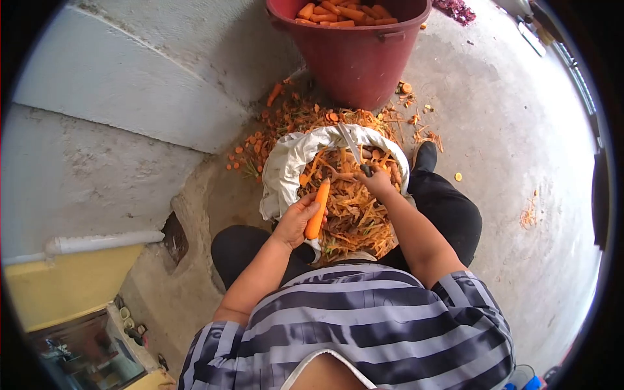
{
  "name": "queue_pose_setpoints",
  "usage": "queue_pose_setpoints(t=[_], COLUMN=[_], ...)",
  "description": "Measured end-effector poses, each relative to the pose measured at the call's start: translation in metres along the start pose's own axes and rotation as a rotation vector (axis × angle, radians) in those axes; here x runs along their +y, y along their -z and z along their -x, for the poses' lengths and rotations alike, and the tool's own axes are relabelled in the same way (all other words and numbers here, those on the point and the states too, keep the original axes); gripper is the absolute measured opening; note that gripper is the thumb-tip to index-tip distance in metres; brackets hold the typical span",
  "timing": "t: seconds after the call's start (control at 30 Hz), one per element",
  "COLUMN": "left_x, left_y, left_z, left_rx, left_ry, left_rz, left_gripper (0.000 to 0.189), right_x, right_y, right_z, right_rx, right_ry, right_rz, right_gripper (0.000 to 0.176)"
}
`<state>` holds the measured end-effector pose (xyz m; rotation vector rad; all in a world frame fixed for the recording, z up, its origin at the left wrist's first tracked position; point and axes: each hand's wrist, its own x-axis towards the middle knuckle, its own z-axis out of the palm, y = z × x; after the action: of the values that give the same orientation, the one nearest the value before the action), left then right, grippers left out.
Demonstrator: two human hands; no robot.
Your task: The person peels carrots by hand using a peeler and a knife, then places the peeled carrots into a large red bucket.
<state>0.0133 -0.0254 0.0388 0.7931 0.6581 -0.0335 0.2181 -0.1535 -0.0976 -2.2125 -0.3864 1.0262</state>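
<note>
My left hand (298,223) is wrapped round a peeled orange carrot (318,211), held nearly upright with its dark-tipped end away from me. In my right hand (377,182) is a knife (350,142), its dark handle in my fingers and its blade pointing away from me over the sack's far rim. Both hands are above a white sack (283,170) with a rolled-down rim, which stands between my legs. Carrot peelings (356,224) fill the sack up to near its rim.
Beyond the sack stands a large red tub (356,62) of peeled carrots (348,13). Peelings and cut carrot ends (253,146) litter the concrete floor (520,169) around it. A wall (117,84) rises on the left, with a white pipe (107,242) below.
</note>
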Motion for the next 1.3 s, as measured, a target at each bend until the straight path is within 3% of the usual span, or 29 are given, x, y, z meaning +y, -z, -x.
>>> queue_pose_setpoints(t=[0.03,0.13,0.17,0.27,0.4,0.43,0.47,0.53,0.63,0.73,0.77,0.9,1.1,1.3], left_x=[-0.001,-0.005,-0.006,-0.003,-0.002,-0.005,-0.002,0.001,0.002,0.004,0.003,0.004,-0.003,-0.003], left_y=[-0.001,-0.003,-0.006,-0.015,-0.022,-0.024,-0.027,-0.034,-0.044,-0.048,-0.049,-0.056,-0.048,-0.055], left_z=[0.003,0.011,0.014,0.027,0.041,0.05,0.052,0.059,0.071,0.079,0.081,0.087,0.081,0.078], left_rx=[-0.007,-0.023,-0.026,-0.052,-0.065,-0.062,-0.056,-0.051,-0.047,-0.053,-0.06,-0.067,-0.043,0.138], left_ry=[-0.02,-0.081,-0.104,-0.158,-0.239,-0.268,-0.297,-0.343,-0.372,-0.39,-0.394,-0.429,-0.531,-0.805], left_rz=[-0.005,-0.012,-0.01,-0.032,-0.143,-0.195,-0.242,-0.304,-0.344,-0.373,-0.365,-0.421,-0.544,-0.882], left_gripper=[0.034,0.034,0.034,0.034,0.036,0.036,0.036,0.036,0.036,0.036,0.037,0.037,0.035,0.033], right_x=[-0.008,-0.027,-0.041,-0.041,-0.071,-0.09,-0.081,-0.082,-0.09,-0.088,-0.088,-0.097,-0.102,-0.101], right_y=[0.008,0.025,0.034,0.034,0.043,0.061,0.055,0.067,0.063,0.054,0.053,0.055,0.052,0.043], right_z=[0.006,0.044,0.068,0.1,0.145,0.167,0.158,0.165,0.18,0.185,0.189,0.197,0.202,0.199], right_rx=[-0.003,-0.025,-0.104,-0.317,-0.164,-0.199,-0.156,-0.244,-0.22,-0.024,-0.119,-0.098,-0.087,-0.046], right_ry=[-0.056,0.047,-0.008,0.16,0.507,0.305,0.307,0.374,0.47,0.639,0.577,0.508,0.506,0.518], right_rz=[-0.075,-0.162,-0.288,-0.791,-0.557,-0.647,-0.757,-0.671,-0.552,-0.242,-0.382,-0.118,-0.08,-0.074], right_gripper=[0.068,0.055,0.045,0.039,0.04,0.044,0.047,0.027,0.04,0.048,0.061,0.085,0.083,0.067])
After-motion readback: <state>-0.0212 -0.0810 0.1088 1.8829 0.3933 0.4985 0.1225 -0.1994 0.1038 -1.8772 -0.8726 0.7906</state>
